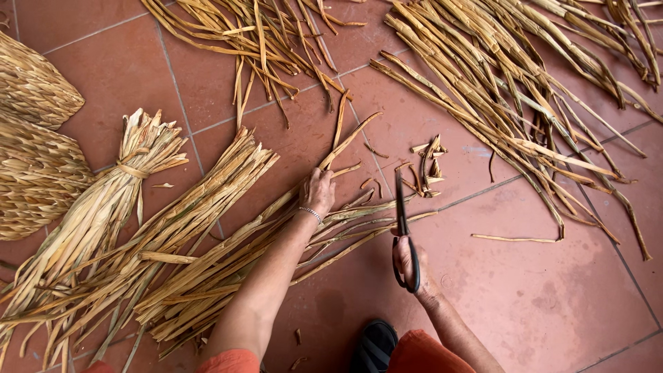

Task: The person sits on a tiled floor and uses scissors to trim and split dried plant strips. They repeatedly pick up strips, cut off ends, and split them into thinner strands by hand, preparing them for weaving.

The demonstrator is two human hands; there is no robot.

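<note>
The head camera looks straight down at a floor (552,304) of red-brown square tiles with pale joints; no walls or furniture show.

The left hand (318,193) lies palm down, fingers closed over the ends of a sheaf (228,269) of dried, straw-coloured stalks that runs from lower left toward the middle. A thin bracelet (311,214) sits on that wrist. The right hand (409,266) holds one pair of black scissors (402,221), fingers through the loops, blades together and pointing away from the person, just right of the sheaf's ends and near the left hand.

Counting the stalks by groups: one tied bundle (103,200) at left, bound near its top with a strip; one loose sheaf beside it (173,228), touching the one under the left hand; one scattered spread at top middle (262,41); one large heap at upper right (525,90) reaching down toward the right edge. Single stalks cannot be counted. One lone stalk (514,239) lies apart to the right of the scissors. A small cluster of cut-off bits (428,166) lies just beyond the scissor tips, perhaps a dozen pieces, and a few more crumbs rest near the person's knees.

Two woven pieces (34,131) of the same material sit at the left edge, one above the other, both partly out of view.

At the bottom, one dark shoe (375,345) shows between orange trouser legs (421,354).
</note>
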